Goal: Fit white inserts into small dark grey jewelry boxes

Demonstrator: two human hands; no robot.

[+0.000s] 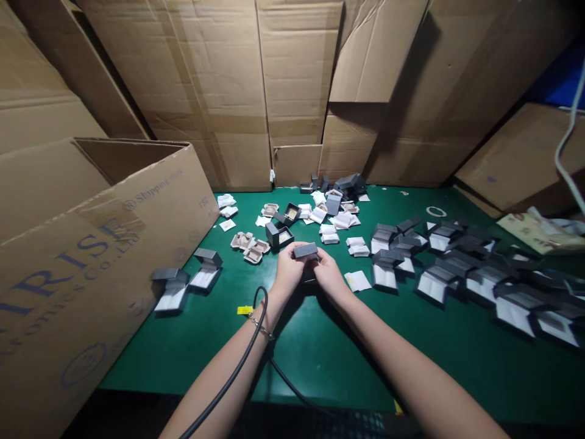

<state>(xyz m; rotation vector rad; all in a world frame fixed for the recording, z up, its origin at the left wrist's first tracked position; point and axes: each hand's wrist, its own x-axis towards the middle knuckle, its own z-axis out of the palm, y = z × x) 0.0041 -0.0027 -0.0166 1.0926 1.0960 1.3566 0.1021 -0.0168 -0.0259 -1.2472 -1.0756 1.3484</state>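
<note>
My left hand (287, 269) and my right hand (326, 272) meet over the green table (320, 341), both closed around one small dark grey hinged box (305, 250) held between the fingertips. A thin bracelet circles my left wrist and a black cable (237, 372) runs across that forearm. Just beyond the hands an open grey box (278, 235) stands on the table, with beige inserts (249, 244) to its left.
Many open grey boxes with white linings (457, 268) crowd the right side. Two more open boxes (187, 283) lie left. White pads and boxes (329, 213) scatter at the back. A large cardboard carton (91, 262) stands left; cardboard sheets wall the back.
</note>
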